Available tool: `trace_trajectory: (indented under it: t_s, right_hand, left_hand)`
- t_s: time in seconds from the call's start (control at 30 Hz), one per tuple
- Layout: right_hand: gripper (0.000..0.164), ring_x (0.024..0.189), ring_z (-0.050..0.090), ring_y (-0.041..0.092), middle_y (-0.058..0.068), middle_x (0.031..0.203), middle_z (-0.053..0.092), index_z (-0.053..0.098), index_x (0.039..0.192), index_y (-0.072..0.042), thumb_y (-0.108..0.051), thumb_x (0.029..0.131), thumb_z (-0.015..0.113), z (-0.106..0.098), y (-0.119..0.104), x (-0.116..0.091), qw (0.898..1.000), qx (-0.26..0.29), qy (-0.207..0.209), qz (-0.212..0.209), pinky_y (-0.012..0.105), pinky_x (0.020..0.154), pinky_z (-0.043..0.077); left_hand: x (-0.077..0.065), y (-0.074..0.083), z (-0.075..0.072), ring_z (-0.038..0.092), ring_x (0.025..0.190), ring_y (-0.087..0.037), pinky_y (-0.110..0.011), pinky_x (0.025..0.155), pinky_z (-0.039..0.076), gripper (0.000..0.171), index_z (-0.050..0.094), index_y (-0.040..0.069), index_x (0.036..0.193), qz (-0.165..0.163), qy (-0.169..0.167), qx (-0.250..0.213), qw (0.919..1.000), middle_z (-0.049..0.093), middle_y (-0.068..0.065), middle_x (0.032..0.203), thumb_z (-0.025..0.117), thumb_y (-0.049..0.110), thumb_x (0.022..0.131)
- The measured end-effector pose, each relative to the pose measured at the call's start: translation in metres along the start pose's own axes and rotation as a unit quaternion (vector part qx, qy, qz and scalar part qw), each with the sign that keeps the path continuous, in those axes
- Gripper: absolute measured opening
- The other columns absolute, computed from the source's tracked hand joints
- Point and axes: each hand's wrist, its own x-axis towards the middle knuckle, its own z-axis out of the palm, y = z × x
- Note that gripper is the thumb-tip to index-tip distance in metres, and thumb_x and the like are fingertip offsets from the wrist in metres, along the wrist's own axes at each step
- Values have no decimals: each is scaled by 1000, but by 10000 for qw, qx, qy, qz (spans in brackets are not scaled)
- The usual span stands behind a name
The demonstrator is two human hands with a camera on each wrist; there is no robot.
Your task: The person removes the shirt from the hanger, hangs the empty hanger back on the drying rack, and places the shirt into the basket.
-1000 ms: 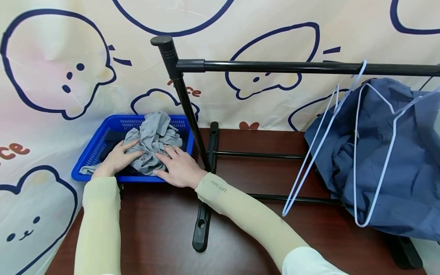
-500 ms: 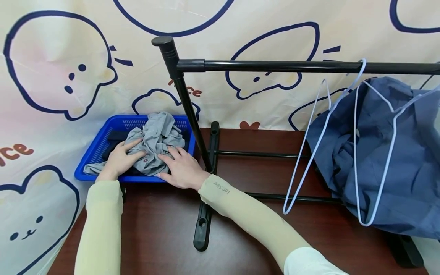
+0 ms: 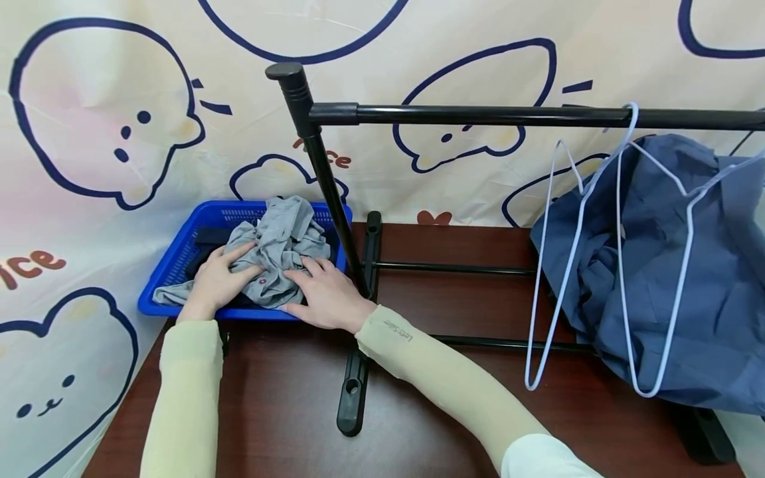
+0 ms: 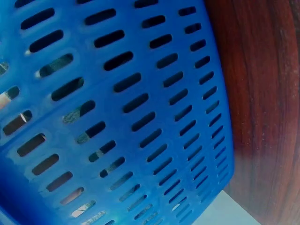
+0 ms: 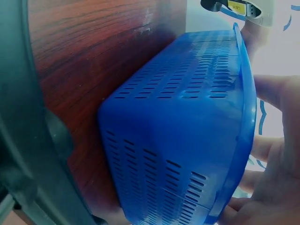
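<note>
A crumpled grey shirt lies heaped in a blue plastic basket, on top of dark cloth. My left hand rests on the shirt's left side, thumb apart from the fingers. Spread over its lower right is my right hand, with the wrist near the basket's front right corner. In the left wrist view only the slotted basket wall fills the picture, the hand out of sight. The right wrist view has the basket's outer corner and fingers reaching over its rim.
A black clothes rack spans the back, its upright close against the basket's right side. Pale blue hangers hang from it beside a dark blue garment. Rack foot and lower bars sit on the brown table.
The basket, with the shirt and both hands on it, has shifted a little to the right toward the rack's upright. The empty hanger has swung and turned on the bar.
</note>
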Motion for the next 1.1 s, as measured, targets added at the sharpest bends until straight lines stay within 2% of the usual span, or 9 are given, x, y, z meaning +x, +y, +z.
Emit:
trace_trajectory:
  t_s: [0.2, 0.33, 0.5, 0.6, 0.67, 0.73, 0.83, 0.93, 1.1]
  right_hand:
    - [67, 142, 36, 30, 11, 160, 36, 45, 155, -24, -60, 100, 53, -3, 4, -6, 9999, 44, 98, -28, 40, 114, 31]
    - [68, 146, 32, 30, 11, 162, 32, 44, 156, -23, -59, 99, 54, -3, 8, -9, 9992, 375, 132, -89, 40, 115, 30]
    - [71, 151, 19, 31, 12, 166, 21, 39, 158, -20, -55, 99, 59, -2, 14, -18, 9929, 1151, 200, -216, 42, 117, 26]
    - [74, 153, 12, 30, 12, 168, 15, 35, 160, -18, -53, 99, 60, -3, 16, -27, 9868, 1571, 235, -320, 42, 119, 21]
    - [75, 154, 9, 28, 11, 169, 12, 34, 160, -18, -52, 99, 61, -3, 17, -33, 9824, 1805, 286, -379, 42, 119, 20]
    - [75, 154, 9, 24, 9, 169, 11, 33, 160, -19, -52, 99, 61, -4, 20, -39, 9781, 2009, 353, -412, 42, 119, 21]
    - [73, 153, 12, 19, 5, 169, 12, 34, 160, -21, -52, 99, 61, -4, 24, -47, 9725, 2262, 391, -405, 43, 118, 24]
    - [71, 152, 18, 17, 3, 169, 15, 38, 159, -22, -52, 99, 61, -4, 30, -56, 9692, 2410, 345, -382, 45, 117, 26]
    - [69, 150, 23, 19, 1, 167, 23, 42, 157, -20, -54, 99, 60, -5, 38, -71, 9701, 2385, 201, -389, 46, 116, 28]
  left_hand:
    - [-4, 8, 5, 22, 136, -65, -78, 101, 21, 75, 41, 19, 158, 95, 226, -12, 9997, 19, -36, 158, 60, 56, 96]
    - [-6, 13, 7, 20, 138, -63, -80, 101, 18, 74, 42, 21, 157, 122, 484, 78, 9987, 20, -35, 159, 60, 57, 96]
    - [-10, 17, 7, 8, 147, -55, -87, 96, -2, 75, 40, 26, 158, 181, 1177, 117, 9928, 18, -28, 163, 64, 55, 93]
    - [-14, 24, 6, 11, 149, -48, -82, 99, -11, 77, 39, 28, 159, 348, 1804, -43, 9830, 22, -21, 164, 69, 46, 91]
    - [-16, 34, 3, 17, 149, -44, -77, 104, -12, 77, 40, 28, 158, 576, 2235, -202, 9728, 27, -17, 164, 72, 39, 89]
    - [-18, 48, -3, 25, 148, -39, -72, 109, -9, 76, 43, 25, 157, 927, 2697, -399, 9576, 33, -13, 162, 74, 32, 88]
    - [-24, 73, -15, 32, 146, -32, -64, 115, -3, 73, 49, 21, 153, 1527, 3318, -694, 9283, 39, -8, 159, 78, 26, 87]
    - [-33, 102, -29, 36, 144, -24, -52, 118, 4, 70, 53, 17, 150, 2091, 3839, -981, 8940, 45, -4, 156, 79, 26, 86]
    - [-56, 155, -47, 37, 143, -23, -45, 119, 9, 68, 56, 8, 144, 2913, 4282, -1147, 8477, 47, -5, 154, 71, 45, 89]
